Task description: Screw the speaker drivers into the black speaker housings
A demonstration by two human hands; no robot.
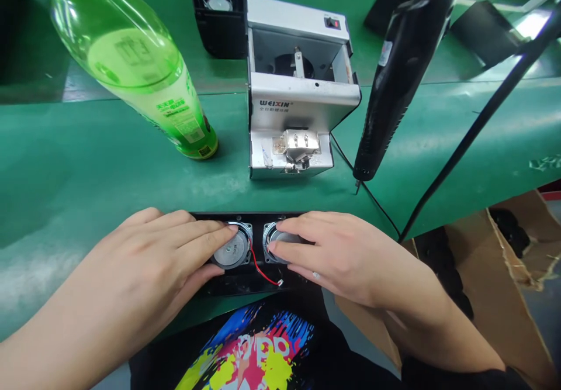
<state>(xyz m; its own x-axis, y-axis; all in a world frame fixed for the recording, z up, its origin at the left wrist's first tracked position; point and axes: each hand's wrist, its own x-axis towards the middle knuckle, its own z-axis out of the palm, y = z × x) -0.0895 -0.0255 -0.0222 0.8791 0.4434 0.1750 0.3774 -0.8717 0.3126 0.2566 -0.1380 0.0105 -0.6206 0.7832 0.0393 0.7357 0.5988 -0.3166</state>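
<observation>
Resting two hands [149,261] [337,255] on two speakers [230,252] [284,238]

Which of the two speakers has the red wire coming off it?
The speaker under the left hand: the red wire leaves its edge. The other speaker shows none.

Bright, even light fills the room and seems to fall from overhead, laying a pale sheen across the green mat [79,168] around 8 o'clock. At 2 o'clock, a hard white glare burns out a patch of shiny surface [532,24]. Shadows stay soft and short, darkest beneath the bottle [131,68] at 10 o'clock. The wide lens stretches and bends that bottle and the black tool [403,68] at 1 o'clock. The speaker [231,248] at 6 o'clock looks sharp, its metal faintly lit, with no obvious blur.
</observation>
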